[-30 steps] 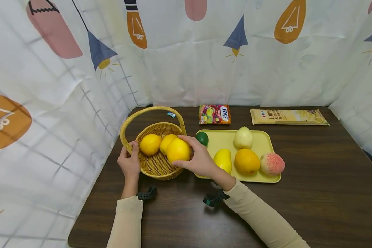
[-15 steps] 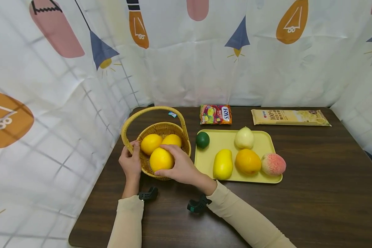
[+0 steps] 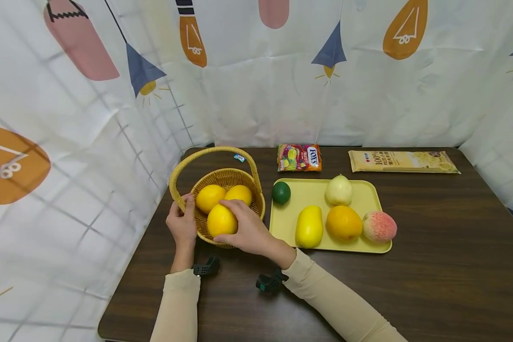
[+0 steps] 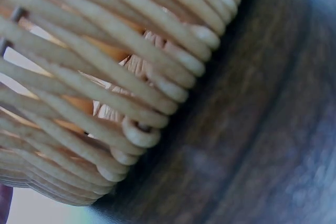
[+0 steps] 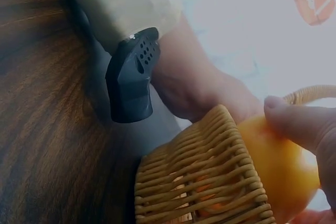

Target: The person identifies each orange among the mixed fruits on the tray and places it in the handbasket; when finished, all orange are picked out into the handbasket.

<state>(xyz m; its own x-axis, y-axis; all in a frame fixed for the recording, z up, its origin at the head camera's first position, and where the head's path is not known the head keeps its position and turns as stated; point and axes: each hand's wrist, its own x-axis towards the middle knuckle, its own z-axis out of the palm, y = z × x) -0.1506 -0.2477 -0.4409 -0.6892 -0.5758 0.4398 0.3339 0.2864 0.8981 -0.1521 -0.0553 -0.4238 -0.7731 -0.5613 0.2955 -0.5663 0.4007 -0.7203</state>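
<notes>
A wicker basket (image 3: 261, 213) with a tall arched handle stands left of centre on the table. My left hand (image 3: 184, 225) grips its left side, where handle and rim meet. Between the thumb and fingers of my right hand (image 3: 252, 231) is a round yellow-orange fruit (image 3: 221, 221), at the front of the basket's opening. Behind it, two similar yellow fruits (image 3: 210, 198) lie inside. In the right wrist view the held fruit (image 5: 281, 169) shows beside the woven rim, with my thumb across it. The left wrist view is filled largely by the basket's weave (image 4: 121, 72).
To the basket's right, a yellow tray (image 3: 286, 223) carries a green fruit (image 3: 281, 193), a yellow mango-like fruit (image 3: 309, 227), a pale pear (image 3: 339, 190), an orange (image 3: 344, 223) and a peach (image 3: 380, 226). Behind lie a candy bag (image 3: 299, 157) and a long noodle packet (image 3: 403, 162).
My right hand has moved left and toward me with the fruit, from the basket's right side to its front. Over the last half second it has barely moved. The left hand keeps its grip.
</notes>
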